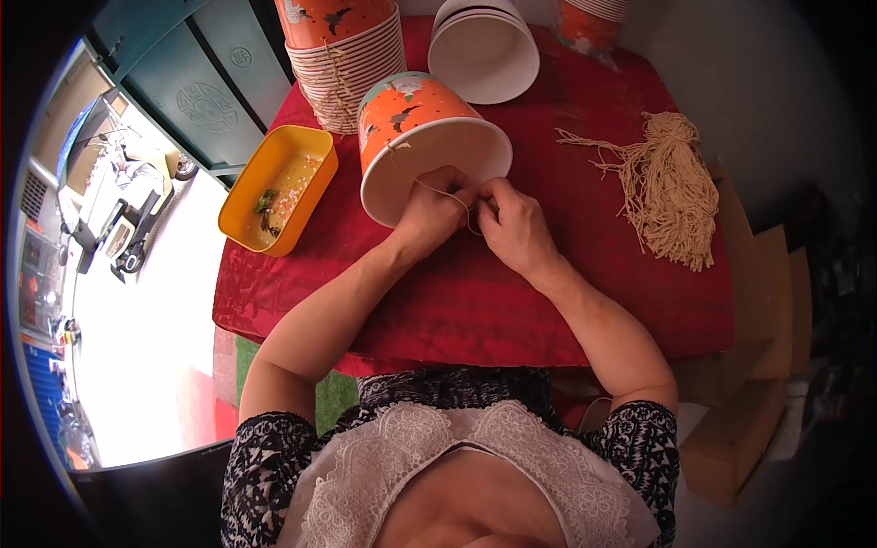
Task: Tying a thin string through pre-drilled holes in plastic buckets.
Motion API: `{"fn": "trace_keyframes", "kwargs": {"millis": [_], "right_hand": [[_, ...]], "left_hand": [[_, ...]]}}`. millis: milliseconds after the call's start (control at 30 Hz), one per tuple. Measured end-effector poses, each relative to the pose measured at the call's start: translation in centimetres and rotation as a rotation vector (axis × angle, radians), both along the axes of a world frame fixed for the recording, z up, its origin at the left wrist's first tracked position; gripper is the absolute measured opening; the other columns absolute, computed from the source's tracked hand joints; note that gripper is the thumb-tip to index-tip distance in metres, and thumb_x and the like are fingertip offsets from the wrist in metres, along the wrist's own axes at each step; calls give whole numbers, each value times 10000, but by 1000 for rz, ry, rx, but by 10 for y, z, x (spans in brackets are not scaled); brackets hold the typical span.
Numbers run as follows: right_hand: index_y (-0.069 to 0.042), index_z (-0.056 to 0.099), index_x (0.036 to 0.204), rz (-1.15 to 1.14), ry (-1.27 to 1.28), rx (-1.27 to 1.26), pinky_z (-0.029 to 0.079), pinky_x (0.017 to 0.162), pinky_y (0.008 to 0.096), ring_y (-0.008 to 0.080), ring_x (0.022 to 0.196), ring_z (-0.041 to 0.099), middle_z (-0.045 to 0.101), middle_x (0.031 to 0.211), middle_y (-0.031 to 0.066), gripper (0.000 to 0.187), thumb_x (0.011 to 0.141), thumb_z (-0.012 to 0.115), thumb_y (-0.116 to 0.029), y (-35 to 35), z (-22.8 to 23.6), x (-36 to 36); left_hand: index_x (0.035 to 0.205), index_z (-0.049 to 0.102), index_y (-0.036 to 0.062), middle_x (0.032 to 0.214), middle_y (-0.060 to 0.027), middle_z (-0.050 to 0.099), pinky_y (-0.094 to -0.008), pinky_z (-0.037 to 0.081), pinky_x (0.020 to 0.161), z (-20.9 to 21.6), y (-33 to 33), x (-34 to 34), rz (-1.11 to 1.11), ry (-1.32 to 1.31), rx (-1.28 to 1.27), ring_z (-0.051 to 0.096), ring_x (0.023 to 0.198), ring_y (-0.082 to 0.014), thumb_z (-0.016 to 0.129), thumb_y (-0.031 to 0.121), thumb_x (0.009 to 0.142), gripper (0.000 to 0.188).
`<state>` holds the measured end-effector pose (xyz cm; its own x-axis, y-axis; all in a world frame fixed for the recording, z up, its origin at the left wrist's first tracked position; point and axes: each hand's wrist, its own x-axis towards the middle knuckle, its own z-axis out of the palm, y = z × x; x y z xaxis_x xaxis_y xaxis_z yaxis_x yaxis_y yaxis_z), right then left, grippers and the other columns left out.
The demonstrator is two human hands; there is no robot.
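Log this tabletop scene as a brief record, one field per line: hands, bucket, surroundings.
Left hand: at the bucket's mouth, thin cord across its fingers; exact grip unclear
Right hand: fingers curled on the cord, beside the left hand
Bucket: orange outside, white inside, tipped toward the person
Behind: stacked orange buckets; nested white bowls
Left side: yellow container with small scraps
Right side: cord bundle
Surface: red cloth

left hand: fingertips hidden | tall bucket stack: top cut off | yellow tray: bits too small to identify
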<state>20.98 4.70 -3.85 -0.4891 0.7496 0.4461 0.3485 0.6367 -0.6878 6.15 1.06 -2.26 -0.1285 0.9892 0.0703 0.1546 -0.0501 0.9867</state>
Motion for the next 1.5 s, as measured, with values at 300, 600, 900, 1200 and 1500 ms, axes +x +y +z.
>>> {"fn": "trace_keyframes", "kwargs": {"millis": [300, 600, 900, 1200, 1500], "right_hand": [[8, 553, 878, -51, 34, -24, 506, 593, 445, 371, 713, 652, 642, 765, 203, 78, 848, 602, -44, 2, -3, -4], [-9, 567, 841, -58, 81, 17, 491, 583, 438, 368, 699, 640, 641, 765, 183, 62, 851, 605, -57, 4, -7, -5], [-12, 575, 826, -59, 56, 9, 495, 574, 433, 351, 675, 644, 644, 738, 166, 81, 845, 621, -76, 3, -5, -6], [-32, 546, 870, -71, 3, 38, 512, 570, 435, 348, 650, 650, 645, 721, 163, 100, 831, 635, -57, -2, 0, -8], [-32, 543, 834, -7, -22, 396, 506, 492, 402, 327, 601, 635, 604, 666, 152, 84, 817, 620, -5, 4, -5, -9]], "left_hand": [[857, 601, -19, 631, -47, 560, -228, 357, 406, 2, -1, -2, 4, 3, -48, 476, 464, -87, 587, 140, 901, 165], [840, 635, -30, 683, -94, 616, -290, 450, 530, -3, -1, -9, 47, 167, 20, 572, 583, -158, 589, 127, 876, 167], [797, 645, -33, 794, -186, 658, -375, 516, 668, -11, -2, -11, 30, 530, 191, 653, 737, -300, 655, 48, 747, 96], [792, 642, -32, 787, -159, 655, -358, 505, 672, -3, -6, -12, -1, 525, 115, 639, 736, -254, 645, 41, 748, 85], [833, 660, -45, 780, -147, 673, -333, 508, 676, -10, -5, -18, -13, 469, 153, 641, 735, -212, 638, 44, 766, 113]]}}
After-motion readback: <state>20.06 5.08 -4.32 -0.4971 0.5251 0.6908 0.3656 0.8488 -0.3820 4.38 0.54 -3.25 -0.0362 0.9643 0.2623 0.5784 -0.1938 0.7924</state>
